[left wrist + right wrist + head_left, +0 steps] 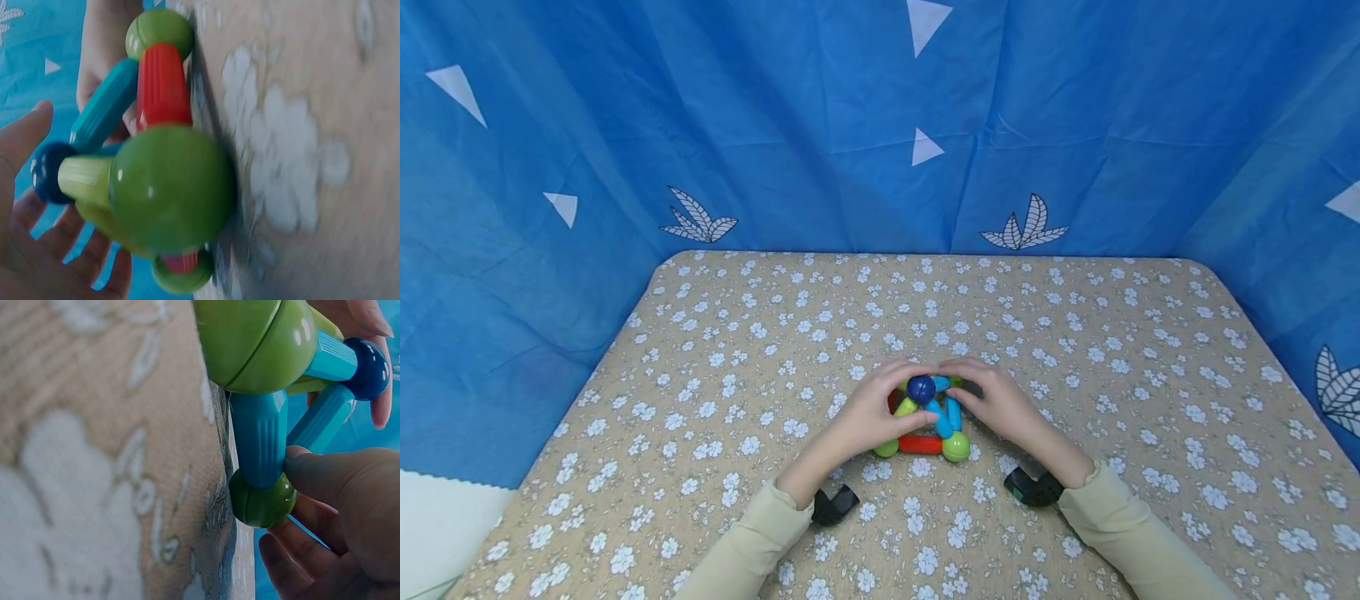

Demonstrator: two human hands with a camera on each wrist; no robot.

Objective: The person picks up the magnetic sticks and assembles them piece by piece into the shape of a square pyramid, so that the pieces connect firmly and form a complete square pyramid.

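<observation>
A pyramid-like frame of magnetic building sticks and balls sits on the cloth. Its top is a dark blue ball (921,389); light blue sticks (259,437), yellow-green sticks (84,178) and red sticks (920,444) run between green balls (956,447). My left hand (876,408) arches round the left side and top, thumb apart from the blue ball in the left wrist view, fingers spread behind. With thumb and fingers, my right hand (1000,404) pinches the far right corner, at a light blue stick and a green ball (262,499). Both hands hide parts of the far side.
A beige flowered cloth (760,367) covers the table. Blue curtains (820,125) with white triangles and leaf prints stand behind and at both sides. Black wrist-worn devices (1033,487) hang under the forearms, near the cloth.
</observation>
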